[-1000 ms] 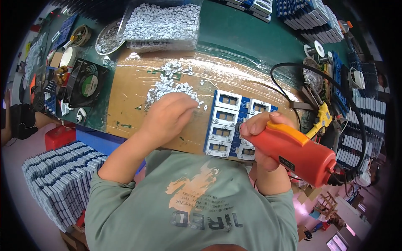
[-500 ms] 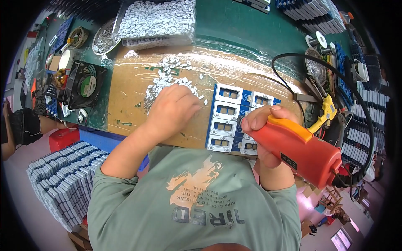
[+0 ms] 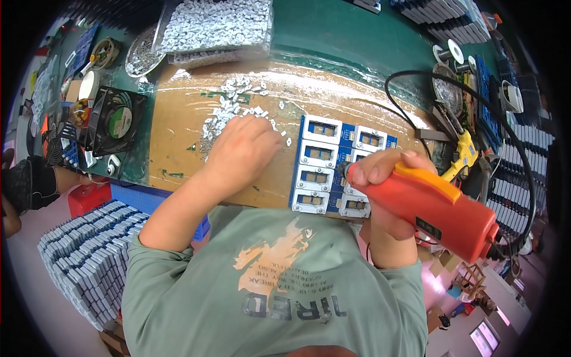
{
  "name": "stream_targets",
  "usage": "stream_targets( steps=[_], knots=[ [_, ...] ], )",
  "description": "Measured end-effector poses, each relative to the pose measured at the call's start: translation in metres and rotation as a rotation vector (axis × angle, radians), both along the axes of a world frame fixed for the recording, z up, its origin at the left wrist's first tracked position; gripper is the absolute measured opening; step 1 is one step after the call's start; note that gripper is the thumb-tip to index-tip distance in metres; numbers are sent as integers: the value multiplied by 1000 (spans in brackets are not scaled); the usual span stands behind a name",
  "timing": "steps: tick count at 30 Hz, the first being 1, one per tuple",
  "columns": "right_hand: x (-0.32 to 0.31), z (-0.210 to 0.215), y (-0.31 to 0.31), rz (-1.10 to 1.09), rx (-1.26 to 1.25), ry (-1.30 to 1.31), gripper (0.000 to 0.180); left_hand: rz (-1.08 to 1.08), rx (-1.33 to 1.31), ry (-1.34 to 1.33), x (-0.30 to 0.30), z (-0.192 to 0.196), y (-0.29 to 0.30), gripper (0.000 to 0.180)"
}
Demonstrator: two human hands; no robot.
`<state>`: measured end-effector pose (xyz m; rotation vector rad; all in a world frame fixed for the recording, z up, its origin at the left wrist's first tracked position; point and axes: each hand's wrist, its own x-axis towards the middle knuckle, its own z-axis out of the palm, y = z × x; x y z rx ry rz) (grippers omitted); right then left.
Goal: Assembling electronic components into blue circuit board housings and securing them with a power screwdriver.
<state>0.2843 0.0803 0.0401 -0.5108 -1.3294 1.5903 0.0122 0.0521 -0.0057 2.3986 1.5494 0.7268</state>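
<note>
Assembly workshop, by its corded power tool [image 3: 431, 209] (and board stacks [image 3: 94, 260]).

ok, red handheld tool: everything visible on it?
The red tool looks plastic, with an orange strip along its top, a dark side label and black cord at the rear. It slants, dark nose pointing left over the white-framed blue boards; the right grip wraps its front. Whether the nose touches them is unclear.
</note>
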Motion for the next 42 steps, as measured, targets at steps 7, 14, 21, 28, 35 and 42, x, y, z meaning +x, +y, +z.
stream_targets(
  steps=[7,14,21,28,35,42],
  knots=[
    [-7,7,9,-59,160,97,83,-17,8,25,0,-2,4,14],
    [0,0,15,-78,112,63,89,-31,-41,55,-1,7,6,13],
    [2,20,8,-126,-116,-317,52,-62,-134,134,2,17,15,11],
    [-6,42,24,22,-287,-138,65,-85,-113,220,12,35,19,9],
    [-12,5,29,-14,96,-140,79,-135,-192,295,24,44,26,9],
    [-7,16,35,-159,406,-374,71,-101,-202,214,28,47,23,9]
  ],
)
